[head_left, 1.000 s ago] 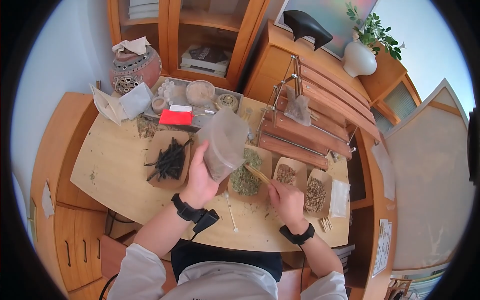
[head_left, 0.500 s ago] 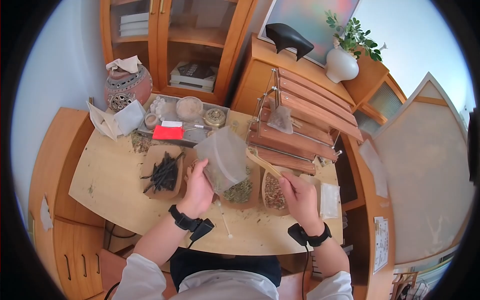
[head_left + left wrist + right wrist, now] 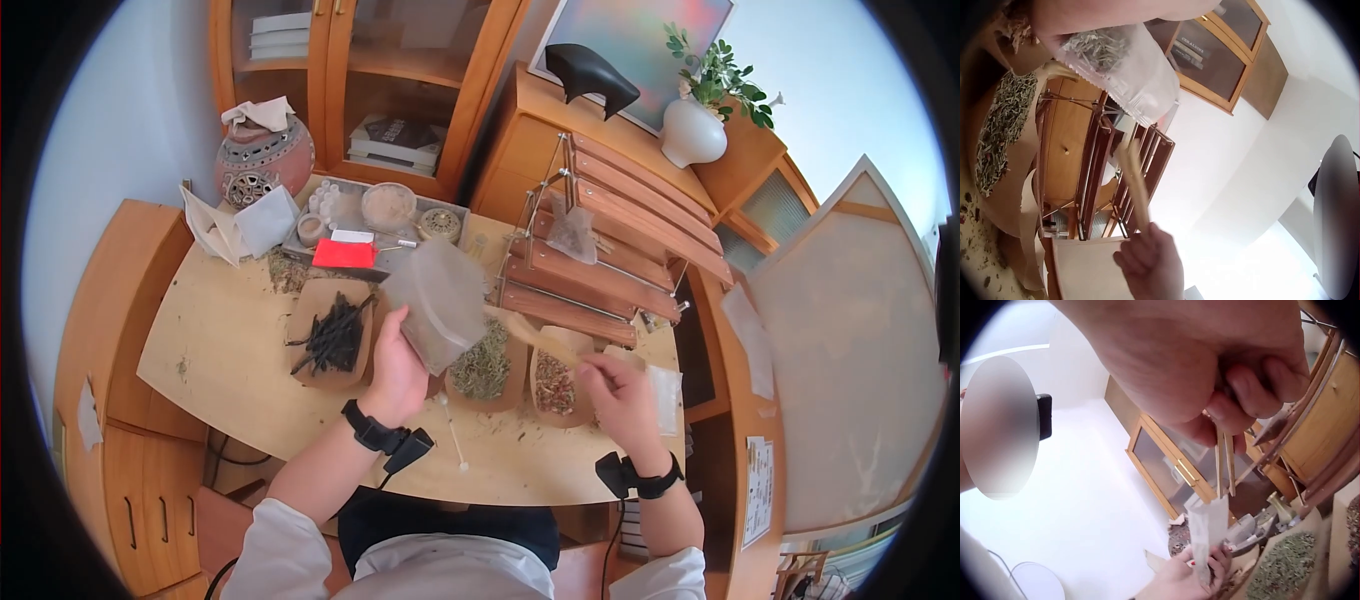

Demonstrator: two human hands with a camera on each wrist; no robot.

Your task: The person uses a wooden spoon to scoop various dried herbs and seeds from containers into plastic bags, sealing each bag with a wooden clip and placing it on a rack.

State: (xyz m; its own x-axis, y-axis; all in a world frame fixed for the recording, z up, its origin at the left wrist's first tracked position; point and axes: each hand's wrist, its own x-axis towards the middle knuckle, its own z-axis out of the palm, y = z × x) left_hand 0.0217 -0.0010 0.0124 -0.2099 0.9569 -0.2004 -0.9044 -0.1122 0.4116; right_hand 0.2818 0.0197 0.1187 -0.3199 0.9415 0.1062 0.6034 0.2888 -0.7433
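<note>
My left hand (image 3: 400, 372) grips a clear plastic bag (image 3: 437, 300) by its lower part, over the table's middle. Dried green herb (image 3: 1099, 50) shows inside the bag in the left wrist view. In my right hand (image 3: 622, 395) is a pair of wooden tongs (image 3: 1135, 184), pinched near one end, the other end pointing toward the bag. Below the tongs sit a paper tray of green dried herb (image 3: 482, 368) and, to its right, a tray of reddish-brown bits (image 3: 553, 385). The tongs' tips look apart in the left wrist view.
Black sticks (image 3: 330, 335) fill a paper tray on the left. Behind stands a grey tray (image 3: 375, 272) with a red packet (image 3: 343, 253). A slatted wooden rack (image 3: 600, 280) rises at the back right. A thin white-ended stick (image 3: 453, 435) lies near the front edge.
The tongs have come up out of the green herb tray, and my right hand has moved right. My left hand still holds the bag in about the same place. The head view has shifted slightly.
</note>
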